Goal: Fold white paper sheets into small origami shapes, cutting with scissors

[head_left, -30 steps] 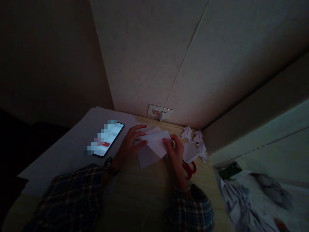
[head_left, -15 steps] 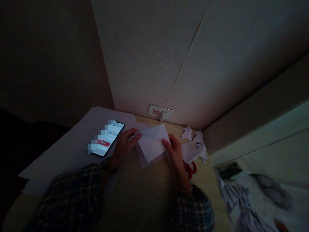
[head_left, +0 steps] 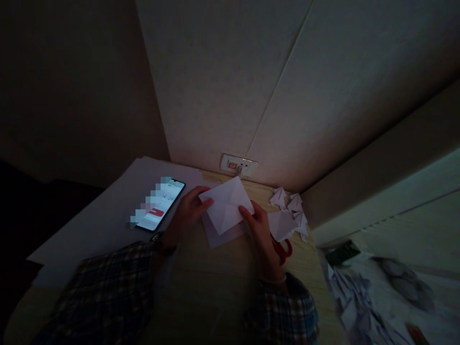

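Observation:
A white square of paper (head_left: pixel 227 206) with crease lines is held up between both hands, one corner pointing away toward the wall. My left hand (head_left: pixel 190 207) pinches its left corner, thumb on top and fingers beneath. On the opposite corner, my right hand (head_left: pixel 256 219) grips in the same way. Another sheet of paper (head_left: pixel 215 238) lies on the table just under the held one, partly covered by it. Red-handled scissors (head_left: pixel 285 251) rest beside my right wrist, their blades hidden under a loose piece of paper (head_left: pixel 282 225).
A lit phone (head_left: pixel 161 206) lies on large white sheets (head_left: pixel 108 220) at the left. Several folded paper pieces (head_left: pixel 287 203) sit at the table's back right corner. A wall socket (head_left: pixel 238 165) holds a plug. More folded papers (head_left: pixel 354 302) pile up beyond the table's right edge.
The held paper has turned slightly and its far corner has shifted left and away, toward the wall. Both hands keep their hold on the corners.

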{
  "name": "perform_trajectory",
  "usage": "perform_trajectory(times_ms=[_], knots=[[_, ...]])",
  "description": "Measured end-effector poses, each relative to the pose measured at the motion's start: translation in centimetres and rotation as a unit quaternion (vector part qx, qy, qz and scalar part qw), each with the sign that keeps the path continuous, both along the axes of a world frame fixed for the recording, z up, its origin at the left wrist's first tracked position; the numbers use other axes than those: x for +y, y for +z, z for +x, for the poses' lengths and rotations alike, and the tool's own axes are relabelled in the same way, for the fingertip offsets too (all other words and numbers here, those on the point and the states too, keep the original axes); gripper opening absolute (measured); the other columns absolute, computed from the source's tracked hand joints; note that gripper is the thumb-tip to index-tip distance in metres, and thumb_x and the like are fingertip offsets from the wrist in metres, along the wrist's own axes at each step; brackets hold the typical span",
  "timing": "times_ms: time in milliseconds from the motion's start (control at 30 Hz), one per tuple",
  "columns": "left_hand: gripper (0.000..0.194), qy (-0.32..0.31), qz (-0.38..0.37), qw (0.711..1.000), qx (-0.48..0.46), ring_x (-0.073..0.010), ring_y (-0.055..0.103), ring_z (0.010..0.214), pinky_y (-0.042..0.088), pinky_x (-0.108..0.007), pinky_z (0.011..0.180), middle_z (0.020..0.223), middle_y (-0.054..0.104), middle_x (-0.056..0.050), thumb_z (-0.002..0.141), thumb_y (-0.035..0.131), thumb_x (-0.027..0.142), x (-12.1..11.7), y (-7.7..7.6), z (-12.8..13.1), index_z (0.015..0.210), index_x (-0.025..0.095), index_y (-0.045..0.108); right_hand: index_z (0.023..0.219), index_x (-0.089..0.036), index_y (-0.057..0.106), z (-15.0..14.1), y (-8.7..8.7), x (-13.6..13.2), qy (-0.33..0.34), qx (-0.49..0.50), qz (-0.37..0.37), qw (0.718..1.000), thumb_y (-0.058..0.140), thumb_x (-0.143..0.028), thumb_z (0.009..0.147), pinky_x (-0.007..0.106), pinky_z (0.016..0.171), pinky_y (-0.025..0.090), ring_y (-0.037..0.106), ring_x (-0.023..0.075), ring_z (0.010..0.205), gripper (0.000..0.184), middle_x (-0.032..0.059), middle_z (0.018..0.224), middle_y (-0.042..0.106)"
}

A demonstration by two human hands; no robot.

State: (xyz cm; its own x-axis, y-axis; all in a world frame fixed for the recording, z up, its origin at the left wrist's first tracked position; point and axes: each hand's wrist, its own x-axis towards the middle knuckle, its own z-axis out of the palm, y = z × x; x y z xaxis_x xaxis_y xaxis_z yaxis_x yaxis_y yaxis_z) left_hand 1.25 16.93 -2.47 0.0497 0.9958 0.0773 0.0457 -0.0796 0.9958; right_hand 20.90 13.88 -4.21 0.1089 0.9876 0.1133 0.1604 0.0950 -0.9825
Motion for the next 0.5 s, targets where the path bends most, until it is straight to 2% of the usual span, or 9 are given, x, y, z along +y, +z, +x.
perform_trajectory(times_ms=[133,267,400,500], knots=[[0.030,-0.008,0.006,1.000,0.004,-0.0219,0.066,0.078,0.053,-0.029,0.062,0.090,0.071,-0.003,0.068,0.071,0.035,0.28,-0.66,0.02,0.092,0.020,0.062,0.081,-0.019,0.067,-0.11,-0.03,-0.01,0.016,0.006,-0.012,1.000,0.064,-0.040,0.080,0.027,0.057,0.044,0.053,0.0158,0.061,0.021,-0.0002,0.070,0.065],[0.028,-0.002,0.027,0.999,0.030,-0.0224,0.065,0.083,0.052,-0.028,0.065,0.093,0.071,-0.003,0.072,0.069,0.036,0.26,-0.82,-0.08,0.093,0.019,0.065,0.090,-0.018,0.069,-0.23,-0.13,-0.12,0.031,0.011,-0.024,0.999,0.064,-0.041,0.080,0.028,0.060,0.046,0.057,0.0178,0.068,0.025,0.0025,0.080,0.069],[0.028,-0.017,-0.006,0.999,0.036,-0.0207,0.064,0.074,0.049,-0.027,0.059,0.086,0.069,-0.002,0.073,0.068,0.040,0.25,-0.99,-0.15,0.091,0.018,0.065,0.092,-0.021,0.068,-0.28,-0.24,-0.21,0.046,0.003,-0.030,0.998,0.063,-0.041,0.081,0.028,0.063,0.048,0.059,0.0194,0.075,0.024,0.0028,0.087,0.070],[0.032,-0.014,-0.008,0.999,0.030,-0.0208,0.064,0.078,0.050,-0.028,0.061,0.095,0.069,-0.004,0.074,0.068,0.040,0.28,-1.19,-0.21,0.097,0.018,0.064,0.099,-0.023,0.064,-0.28,-0.17,-0.24,0.040,0.024,-0.008,0.999,0.065,-0.037,0.080,0.029,0.068,0.049,0.061,0.0194,0.082,0.023,0.0019,0.096,0.069]])
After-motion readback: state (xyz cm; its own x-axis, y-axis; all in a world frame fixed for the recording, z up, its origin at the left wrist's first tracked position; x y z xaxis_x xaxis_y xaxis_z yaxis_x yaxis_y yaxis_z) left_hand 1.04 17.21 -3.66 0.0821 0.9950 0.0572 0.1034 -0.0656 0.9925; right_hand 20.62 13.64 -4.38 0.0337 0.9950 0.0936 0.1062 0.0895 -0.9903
